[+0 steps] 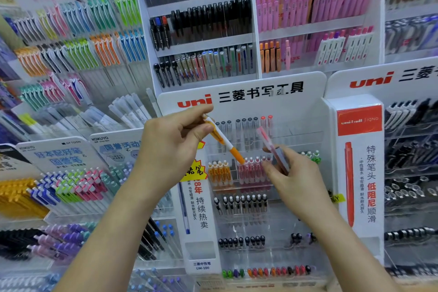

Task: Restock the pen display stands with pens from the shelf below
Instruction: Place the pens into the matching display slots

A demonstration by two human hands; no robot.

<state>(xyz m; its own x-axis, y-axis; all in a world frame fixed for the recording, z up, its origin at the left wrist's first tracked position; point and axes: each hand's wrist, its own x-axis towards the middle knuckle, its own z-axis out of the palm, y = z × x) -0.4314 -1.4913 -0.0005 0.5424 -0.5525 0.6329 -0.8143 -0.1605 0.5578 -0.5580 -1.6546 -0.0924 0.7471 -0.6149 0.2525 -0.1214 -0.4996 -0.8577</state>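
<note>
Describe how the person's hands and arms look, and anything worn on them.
The bare left hand and bare right hand carry no gloves, rings, watch or bracelet. The left forearm and right forearm are uncovered down to the picture's lower edge; no sleeve shows. No markings are visible.

An open gap separates the orange pens (219,173) from the pink pens (251,172); the right hand (291,173) blocks the space right of them.

The left forearm (113,232) and right forearm (350,239), both bare, are reaching upward and inward. The left hand (175,149), its back facing the camera, is pinching an orange pen (222,137) between thumb and forefinger. The right hand (291,173) is gripping a pink pen (272,149) in curled fingers.
</note>
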